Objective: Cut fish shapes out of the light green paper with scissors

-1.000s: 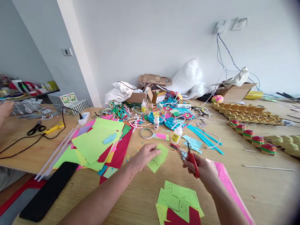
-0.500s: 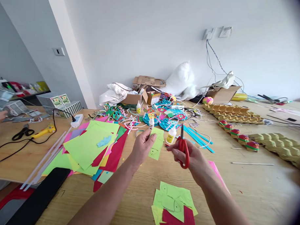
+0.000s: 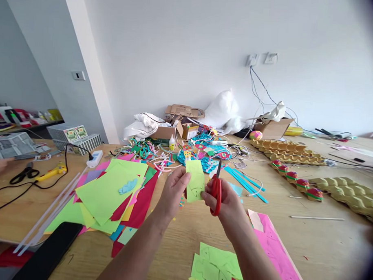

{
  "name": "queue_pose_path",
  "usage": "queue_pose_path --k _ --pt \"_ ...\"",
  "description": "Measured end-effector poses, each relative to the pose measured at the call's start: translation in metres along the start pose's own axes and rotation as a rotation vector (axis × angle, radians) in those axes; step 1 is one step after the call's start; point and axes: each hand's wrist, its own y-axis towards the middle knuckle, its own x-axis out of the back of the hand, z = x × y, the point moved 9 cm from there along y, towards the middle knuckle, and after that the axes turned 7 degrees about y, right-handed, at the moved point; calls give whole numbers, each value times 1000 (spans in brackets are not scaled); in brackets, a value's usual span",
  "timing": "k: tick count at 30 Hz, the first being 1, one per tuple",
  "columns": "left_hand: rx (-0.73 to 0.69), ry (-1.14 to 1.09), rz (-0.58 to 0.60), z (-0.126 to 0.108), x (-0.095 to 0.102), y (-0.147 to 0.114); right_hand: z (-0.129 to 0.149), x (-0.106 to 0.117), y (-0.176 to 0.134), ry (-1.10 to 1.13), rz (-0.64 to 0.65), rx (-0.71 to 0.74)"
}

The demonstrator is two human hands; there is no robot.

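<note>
Between the thumb and fingers of my left hand (image 3: 174, 189) is a small light-green paper (image 3: 195, 178) with a fish outline drawn on it. My right hand (image 3: 230, 202) has red-handled scissors (image 3: 216, 195) hooked on it, the dark blades pointing up and away. Its thumb and fingertips are at the lower right corner of that paper; whether they pinch it I cannot tell. Nearer to me lie more green sheets with drawn fish (image 3: 215, 265), partly over red paper. A pink sheet (image 3: 273, 245) with faint outlines lies beside my right forearm.
Stacked coloured paper (image 3: 111, 190) with a blue fish cutout (image 3: 127, 186) lies at left, near a black slab (image 3: 49, 251). Behind are blue strips (image 3: 246, 183), a glue bottle (image 3: 172, 142), craft scraps and boxes. Egg-carton strips (image 3: 344, 188) lie right. Another person's blurred hand (image 3: 0, 165) shows far left.
My right hand with the scissors has moved in to the green paper's edge. The paper is now turned more upright towards me. The view has tilted up slightly, showing more of the pink sheet.
</note>
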Motion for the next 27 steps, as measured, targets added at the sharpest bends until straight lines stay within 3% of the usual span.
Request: queue_pose_path --k 4,7,13,19,22,27 --pt "91 14 245 5 -12 -1 13 3 3 -52 29 56" --pt "111 81 275 8 -14 1 20 2 3 -52 34 78" --pt "73 111 168 0 -14 3 24 9 1 -5 -66 119" --pt "61 184 190 -14 -18 -2 30 9 1 22 -87 133" --pt "75 166 91 -17 -9 -2 32 8 -5 -43 -104 149" --pt "52 23 -96 -17 4 -3 22 -8 -27 -243 54 126"
